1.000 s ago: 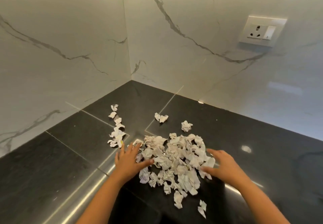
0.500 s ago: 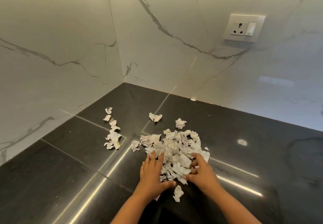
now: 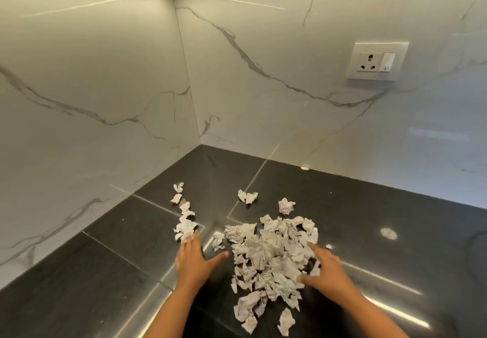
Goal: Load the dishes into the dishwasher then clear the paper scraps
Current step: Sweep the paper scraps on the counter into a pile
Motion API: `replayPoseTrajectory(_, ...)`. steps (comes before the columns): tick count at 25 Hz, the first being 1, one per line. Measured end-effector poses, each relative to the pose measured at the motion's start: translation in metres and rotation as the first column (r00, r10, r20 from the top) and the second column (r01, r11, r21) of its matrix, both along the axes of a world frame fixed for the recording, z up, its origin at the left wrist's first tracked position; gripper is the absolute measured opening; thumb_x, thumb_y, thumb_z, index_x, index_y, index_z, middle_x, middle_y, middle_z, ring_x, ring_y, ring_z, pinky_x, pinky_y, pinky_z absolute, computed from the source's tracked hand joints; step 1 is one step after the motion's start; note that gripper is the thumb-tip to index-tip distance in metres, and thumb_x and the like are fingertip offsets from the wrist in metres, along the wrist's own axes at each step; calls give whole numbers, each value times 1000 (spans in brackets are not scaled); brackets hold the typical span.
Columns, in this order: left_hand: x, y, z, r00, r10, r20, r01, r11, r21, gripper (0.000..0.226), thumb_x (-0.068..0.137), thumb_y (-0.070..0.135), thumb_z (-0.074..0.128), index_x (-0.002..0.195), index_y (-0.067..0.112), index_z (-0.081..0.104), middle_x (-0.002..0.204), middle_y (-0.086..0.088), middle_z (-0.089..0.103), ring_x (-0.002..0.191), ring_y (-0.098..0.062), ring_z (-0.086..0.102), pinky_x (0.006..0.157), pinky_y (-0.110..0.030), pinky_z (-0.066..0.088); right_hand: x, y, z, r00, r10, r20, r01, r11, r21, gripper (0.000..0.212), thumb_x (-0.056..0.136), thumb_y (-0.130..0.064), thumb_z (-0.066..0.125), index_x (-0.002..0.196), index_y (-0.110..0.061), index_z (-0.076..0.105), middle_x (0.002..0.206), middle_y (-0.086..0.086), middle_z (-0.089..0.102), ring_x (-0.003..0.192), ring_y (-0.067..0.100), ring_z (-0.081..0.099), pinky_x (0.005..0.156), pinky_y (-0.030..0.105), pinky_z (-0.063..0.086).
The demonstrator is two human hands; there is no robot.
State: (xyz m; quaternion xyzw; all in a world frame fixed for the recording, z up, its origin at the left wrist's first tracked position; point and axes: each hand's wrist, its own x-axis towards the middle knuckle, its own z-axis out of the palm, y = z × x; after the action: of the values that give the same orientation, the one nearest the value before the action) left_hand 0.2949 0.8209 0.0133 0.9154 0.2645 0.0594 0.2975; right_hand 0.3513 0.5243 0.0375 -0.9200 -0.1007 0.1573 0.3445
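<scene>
Half a second ago both hands sat close together at the pile's [image 3: 271, 253] near edge; now I see them apart. The left hand [image 3: 195, 258] lies flat, fingers spread, tips touching the left trail [image 3: 185, 223] of scraps. The right hand [image 3: 324, 268] rests unclenched at the pile's right edge, gripping nothing. My judgement: the sweep is widening for strays, and every scrap remains on the counter [image 3: 92, 285]. Print on the scraps is illegible, and the socket [image 3: 376, 61] bears no readable mark.

Left grip [image 3: 193, 258] palm-down, fingers splayed, thumb out, right grip [image 3: 325, 271] palm-down, fingers loosely extended
</scene>
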Motion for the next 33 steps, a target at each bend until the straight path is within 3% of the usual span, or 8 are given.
replayPoseTrajectory(5, 24, -28, 0, 953, -249, 174, 273, 953, -132, 95, 75, 54, 68, 149, 25, 17, 157, 6, 15, 145, -12, 12, 118, -39, 19, 21, 21, 13, 993, -68, 96, 39, 961, 274, 64, 77, -24, 75, 134, -21, 46, 137, 0, 45, 114, 9, 45, 94, 23, 38)
replayPoseTrajectory(11, 35, 30, -7, 996, 39, 80, -43, 998, 49, 104, 71, 72, 54, 151, 22, 10, 159, -5, 6, 146, -26, 4, 117, -47, 12, 62, 10, -10, 992, -105, 74, 111, 991, -75, 75, 82, -52, 61, 143, -20, 34, 150, 5, 31, 140, 27, 21, 112, 43, 24)
replayPoseTrajectory(16, 27, 57, -12, 993, 102, 61, -107, 990, 91, 112, 72, 73, 53, 151, 13, 2, 159, -6, -3, 146, -21, -6, 119, -38, 7, 77, 40, -3, 977, -114, 178, 74, 973, 216, 39, 84, -37, 66, 116, -17, 60, 121, -1, 56, 99, 11, 54, 80, 19, 44)
replayPoseTrajectory(20, 41, 70, -5, 984, 173, 44, -177, 977, 120, 121, 66, 79, 52, 151, 13, -4, 159, -6, -7, 146, -21, -10, 118, -38, 9, 113, 53, 0, 992, -28, 122, 22, 998, 55, 55, 83, -46, 63, 130, -20, 51, 135, 0, 45, 124, 23, 41, 102, 36, 37)
replayPoseTrajectory(22, 51, 73, -3, 987, 163, -6, -159, 974, 163, 126, 61, 87, 43, 150, 14, -9, 158, -4, -9, 146, -21, -12, 117, -38, 9, 121, 62, 0, 996, 77, 42, -82, 989, 119, 36, 85, -45, 60, 116, -27, 61, 117, -10, 60, 111, 14, 56, 90, 26, 46)
replayPoseTrajectory(25, 66, 88, -2, 978, 201, 48, -202, 979, 35, 125, 63, 84, 46, 150, 14, -10, 159, -3, -10, 145, -18, -15, 119, -37, 7, 133, 73, 9, 988, -98, 117, 54, 942, 332, 9, 86, -36, 62, 87, -30, 68, 90, -8, 71, 85, 10, 65, 78, 32, 53)
replayPoseTrajectory(29, 96, 126, 2, 988, 152, 18, -152, 988, 8, 117, 71, 74, 53, 150, 13, -6, 159, -3, -10, 144, -19, -19, 119, -39, 3, 165, 87, 6, 993, 115, 29, -119, 973, 196, 54, 83, -49, 59, 133, -39, 41, 126, -16, 44, 123, 8, 41, 100, 28, 35)
replayPoseTrajectory(33, 142, 151, 7, 995, 80, -52, -78, 997, 25, 114, 72, 73, 55, 150, 18, -6, 158, -4, -13, 143, -28, -21, 118, -45, -1, 184, 116, -16, 876, 480, 47, -468, 869, -161, 87, 54, -98, 16, 133, -60, 14, 143, -34, 2, 137, -5, -6, 115, 40, -10)
